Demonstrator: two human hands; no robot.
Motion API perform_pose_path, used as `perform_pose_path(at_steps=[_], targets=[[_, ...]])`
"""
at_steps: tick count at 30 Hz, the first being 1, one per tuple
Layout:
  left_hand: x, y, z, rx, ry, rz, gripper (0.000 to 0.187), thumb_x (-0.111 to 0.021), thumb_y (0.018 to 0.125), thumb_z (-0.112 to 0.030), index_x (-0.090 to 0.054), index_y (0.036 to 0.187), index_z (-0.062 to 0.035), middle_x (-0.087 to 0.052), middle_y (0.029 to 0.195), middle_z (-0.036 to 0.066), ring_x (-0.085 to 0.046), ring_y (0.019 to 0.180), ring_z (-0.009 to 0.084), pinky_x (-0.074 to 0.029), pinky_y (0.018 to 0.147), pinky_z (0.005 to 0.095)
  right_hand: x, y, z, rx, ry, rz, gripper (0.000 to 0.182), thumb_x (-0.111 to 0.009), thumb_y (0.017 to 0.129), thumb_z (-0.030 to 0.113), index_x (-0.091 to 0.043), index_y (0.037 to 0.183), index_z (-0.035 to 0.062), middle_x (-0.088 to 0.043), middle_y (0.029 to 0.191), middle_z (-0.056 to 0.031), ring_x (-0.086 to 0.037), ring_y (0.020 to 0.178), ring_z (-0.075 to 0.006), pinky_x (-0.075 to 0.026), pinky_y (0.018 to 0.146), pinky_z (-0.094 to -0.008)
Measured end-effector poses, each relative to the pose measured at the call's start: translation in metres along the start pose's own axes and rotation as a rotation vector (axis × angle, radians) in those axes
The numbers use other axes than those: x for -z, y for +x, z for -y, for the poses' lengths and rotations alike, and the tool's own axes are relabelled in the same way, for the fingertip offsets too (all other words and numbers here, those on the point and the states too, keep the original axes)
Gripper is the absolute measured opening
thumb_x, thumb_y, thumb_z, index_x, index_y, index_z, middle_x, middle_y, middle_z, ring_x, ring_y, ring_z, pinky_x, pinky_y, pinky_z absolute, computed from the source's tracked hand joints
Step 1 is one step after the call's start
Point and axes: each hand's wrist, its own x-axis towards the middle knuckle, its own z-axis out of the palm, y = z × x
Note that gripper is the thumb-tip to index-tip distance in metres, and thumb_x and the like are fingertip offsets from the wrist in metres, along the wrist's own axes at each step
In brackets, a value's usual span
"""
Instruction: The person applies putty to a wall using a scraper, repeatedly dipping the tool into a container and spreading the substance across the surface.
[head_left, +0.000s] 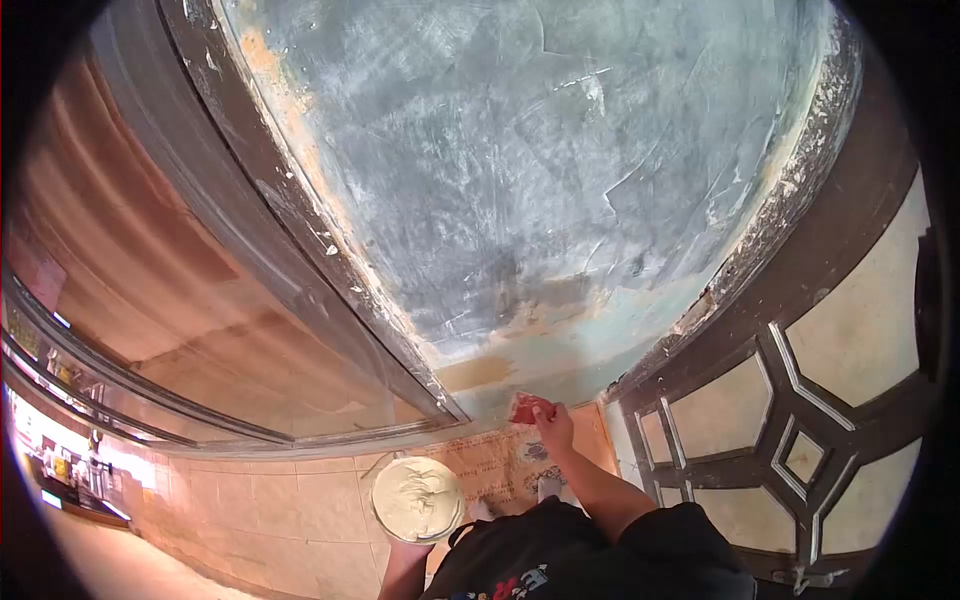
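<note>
My left hand [409, 551] is closed on the near, lower side of a round bucket of putty [418, 500]. Pale cream putty fills the bucket, its surface stirred into ridges; most of my fingers are hidden beneath it. Low in front of the wall, my right hand [556, 427] grips a small red putty spreader [527, 408] with whitish smears on it. The spreader overlaps the foot of the wall in this view. Blue-grey patchy filler covers most of the wall [520, 180], with tan and pale turquoise areas near the bottom.
A dark-framed glass panel [270, 290] flanks the wall on the left. On the right stands a dark door [740, 430] with pale panes. A stained, printed sheet [500, 455] lies on the tiled floor [280, 500] by my feet. Cluttered items [75, 475] sit at far left.
</note>
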Motion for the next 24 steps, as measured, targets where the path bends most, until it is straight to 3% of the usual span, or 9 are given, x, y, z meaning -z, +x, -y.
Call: perform_pose_path(at_steps=[5, 6, 7, 10, 12, 13, 17, 19, 24], targets=[[-0.008, 0.009, -0.009, -0.182, 0.352, 0.119, 0.067, -0.074, 0.082, -0.013, -0.039, 0.138, -0.0056, -0.053, 0.131, 0.01, -0.056, 0.116, 0.0231, -0.051, 0.096, 0.0411, 0.002, 0.039, 0.068, 0.092, 0.212, -0.036, 0.036, -0.072, 0.086, 0.034, -0.056, 0.086, 0.0017, -0.062, 0.072, -0.0146, -0.061, 0.066, -0.0267, -0.048, 0.061, -0.0374], [-0.004, 0.01, -0.006, 0.217, -0.335, -0.07, 0.067, -0.073, 0.083, -0.014, -0.038, 0.139, -0.0057, -0.053, 0.131, 0.011, -0.056, 0.117, 0.0236, -0.05, 0.097, 0.0413, 0.003, 0.044, 0.071, 0.124, 0.232, -0.137, 0.037, -0.072, 0.086, 0.034, -0.057, 0.087, 0.0012, -0.063, 0.074, -0.0166, -0.062, 0.068, -0.0302, -0.049, 0.062, -0.0391], [0.0, 0.011, -0.002, 0.219, -0.333, -0.068, 0.067, -0.073, 0.083, -0.014, -0.038, 0.139, -0.0057, -0.053, 0.131, 0.011, -0.056, 0.117, 0.0236, -0.05, 0.097, 0.0413, 0.009, 0.046, 0.065, 0.121, 0.232, -0.14, 0.037, -0.072, 0.086, 0.034, -0.057, 0.087, 0.0012, -0.063, 0.074, -0.0166, -0.062, 0.068, -0.0302, -0.049, 0.062, -0.0391], [0.0, 0.012, -0.009, -0.155, 0.333, 0.159, 0.063, -0.069, 0.087, -0.014, -0.037, 0.14, -0.0058, -0.051, 0.134, 0.013, -0.055, 0.119, 0.0243, -0.05, 0.098, 0.0426, 0.026, 0.049, 0.036, 0.085, -0.016, -0.207, 0.036, -0.068, 0.087, 0.035, -0.058, 0.093, 0.0006, -0.065, 0.079, -0.0169, -0.065, 0.075, -0.035, -0.05, 0.066, -0.042], [0.001, 0.01, -0.007, -0.019, 0.06, 0.1, 0.06, -0.067, 0.089, -0.016, -0.037, 0.14, -0.0062, -0.05, 0.135, 0.013, -0.054, 0.12, 0.0245, -0.05, 0.098, 0.0428, 0.028, 0.022, 0.017, -0.068, 0.006, -0.212, 0.031, -0.067, 0.089, 0.03, -0.057, 0.093, 0.0008, -0.065, 0.08, -0.0179, -0.065, 0.074, -0.0361, -0.049, 0.065, -0.0439], [0.001, 0.009, -0.007, 0.118, -0.212, 0.041, 0.058, -0.064, 0.091, -0.018, -0.037, 0.141, -0.0065, -0.05, 0.135, 0.013, -0.054, 0.12, 0.0248, -0.05, 0.098, 0.0431, 0.025, 0.008, 0.012, -0.064, 0.006, -0.213, 0.031, -0.067, 0.089, 0.03, -0.057, 0.093, 0.0008, -0.065, 0.08, -0.0179, -0.065, 0.074, -0.0361, -0.049, 0.065, -0.0439], [0.006, 0.008, 0.0, -0.059, 0.214, 0.142, 0.051, -0.053, 0.098, -0.029, -0.037, 0.141, -0.0074, -0.05, 0.136, 0.012, -0.054, 0.121, 0.026, -0.049, 0.099, 0.0445, 0.004, -0.016, 0.03, 0.061, 0.03, 0.027, 0.03, -0.064, 0.091, 0.03, -0.057, 0.093, 0.0017, -0.064, 0.079, -0.0178, -0.064, 0.073, -0.0342, -0.05, 0.065, -0.0419], [0.003, 0.01, -0.003, 0.163, -0.246, 0.041, 0.057, -0.061, 0.094, -0.024, -0.036, 0.142, -0.0074, -0.049, 0.137, 0.012, -0.054, 0.121, 0.0253, -0.049, 0.1, 0.0438, 0.003, -0.01, 0.06, 0.134, 0.094, 0.098, 0.03, -0.064, 0.092, 0.031, -0.057, 0.094, 0.0018, -0.064, 0.079, -0.0176, -0.064, 0.072, -0.0329, -0.05, 0.065, -0.0408], [-0.007, 0.015, -0.006, -0.113, 0.273, 0.139, 0.081, -0.08, 0.076, -0.01, -0.034, 0.143, -0.0068, -0.049, 0.136, 0.011, -0.053, 0.121, 0.0237, -0.047, 0.101, 0.0419, 0.022, 0.062, 0.094, 0.284, 0.206, -0.054, 0.031, -0.063, 0.093, 0.032, -0.058, 0.092, 0.0015, -0.064, 0.077, -0.0131, -0.062, 0.068, -0.0233, -0.05, 0.062, -0.0351]])
